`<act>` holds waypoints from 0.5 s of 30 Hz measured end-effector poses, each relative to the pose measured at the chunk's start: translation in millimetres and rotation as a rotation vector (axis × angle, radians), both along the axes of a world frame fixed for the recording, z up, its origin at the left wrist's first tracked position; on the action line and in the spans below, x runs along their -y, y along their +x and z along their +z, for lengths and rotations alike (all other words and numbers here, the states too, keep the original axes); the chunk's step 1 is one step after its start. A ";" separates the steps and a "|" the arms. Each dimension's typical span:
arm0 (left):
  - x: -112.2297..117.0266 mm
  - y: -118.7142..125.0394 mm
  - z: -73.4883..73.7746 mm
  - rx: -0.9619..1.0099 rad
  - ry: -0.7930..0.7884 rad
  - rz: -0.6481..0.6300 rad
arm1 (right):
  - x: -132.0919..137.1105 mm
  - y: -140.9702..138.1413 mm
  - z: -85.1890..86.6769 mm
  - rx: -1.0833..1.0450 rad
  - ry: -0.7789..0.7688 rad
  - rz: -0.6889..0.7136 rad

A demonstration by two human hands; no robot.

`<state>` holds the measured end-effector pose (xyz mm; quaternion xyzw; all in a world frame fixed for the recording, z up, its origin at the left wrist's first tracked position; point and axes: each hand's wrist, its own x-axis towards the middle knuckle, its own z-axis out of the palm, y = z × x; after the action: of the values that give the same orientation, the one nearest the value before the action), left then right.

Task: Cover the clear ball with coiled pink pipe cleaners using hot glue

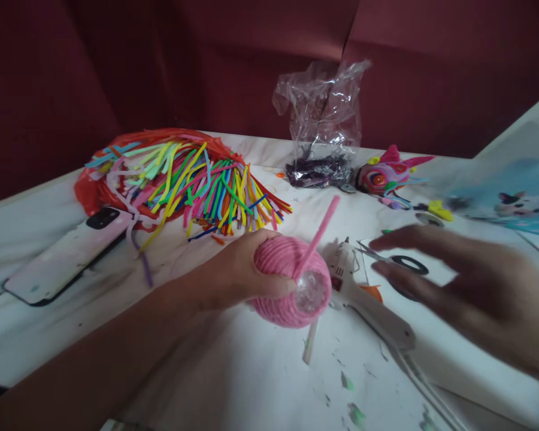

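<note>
The pink ball (282, 254) is in the person's left hand (247, 272), over the white table (184, 371). The left hand is wrapped round the ball's side, with the thumb pressed down beside a clear, shiny patch (309, 292) on it. Fuzzy pink rows go round and round the ball, and a pink fuzzy stick (322, 227) points up, its low end by the thumb.

The right hand (483, 293) is to the right of the ball. It looks blurry, with its fingers spread apart near the scissors (387, 260); I can't tell if it touches them.

Behind the ball, to the left, a red plastic bag (86, 194) has lots of fuzzy sticks (220, 191) spilling out: yellow, green, pink, blue and orange. Straight back from the ball stands a clear, crinkly bag (326, 114) with dark purple stringy stuff (318, 172) at the bottom. Far right of the ball is a blurry blue thing (516, 191) with an animal picture; I can't tell if it is a bag.

A white glue gun (372, 311) lies just right of the ball, and the little marks on it are too small to read. Well left of the ball lies a phone (65, 257) with a pale pink back.
</note>
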<state>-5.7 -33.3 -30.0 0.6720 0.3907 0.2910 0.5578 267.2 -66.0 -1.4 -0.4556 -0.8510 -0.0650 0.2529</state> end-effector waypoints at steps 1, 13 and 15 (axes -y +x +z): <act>-1.4 -0.2 -0.9 0.020 -0.046 0.006 | 0.6 -1.6 -11.0 0.045 0.029 0.045; -10.3 -3.1 8.7 -0.078 -0.112 0.000 | 1.8 14.0 -74.5 0.307 -0.208 -0.018; -10.7 -4.9 12.2 -0.127 -0.081 -0.031 | 0.4 15.1 -77.0 0.298 -0.198 -0.022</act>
<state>-10.7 -22.6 -17.8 0.6718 0.4263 0.2231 0.5631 282.3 -66.3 -78.3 -0.4729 -0.8763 -0.0506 0.0772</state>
